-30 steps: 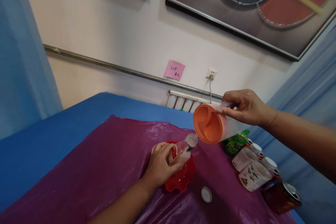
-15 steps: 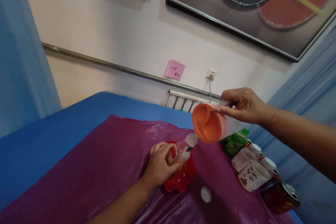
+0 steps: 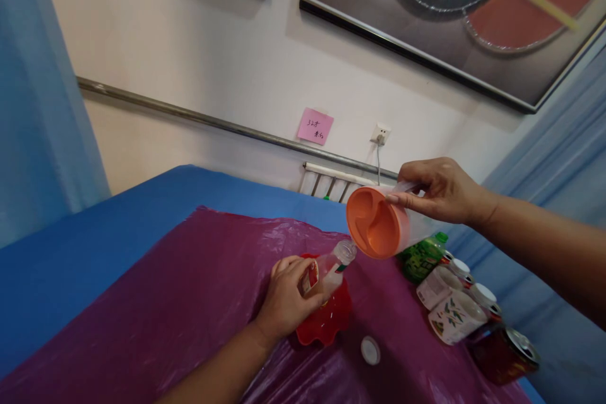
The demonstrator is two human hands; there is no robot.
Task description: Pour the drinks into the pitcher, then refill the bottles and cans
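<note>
My left hand (image 3: 290, 297) is wrapped round a clear bottle (image 3: 330, 273) with a red and white label, tilted to the right, its uncapped mouth facing up. Beneath the bottle lies a red scalloped bowl (image 3: 326, 327). In my right hand (image 3: 433, 192) is the handle of a translucent pitcher with an orange lid (image 3: 374, 222). The pitcher is tipped to the left, its lid rim close beside the bottle mouth. Whether liquid is flowing between them I cannot make out. A white cap (image 3: 370, 350) lies to the right of the bowl.
On the right stand a green bottle (image 3: 421, 257), white cups (image 3: 457, 317), white-topped containers and a dark red can (image 3: 505, 353). Purple plastic sheeting (image 3: 199, 290) covers part of the blue table (image 3: 142, 208). Behind are a wall rail (image 3: 213, 121) and a socket (image 3: 380, 134).
</note>
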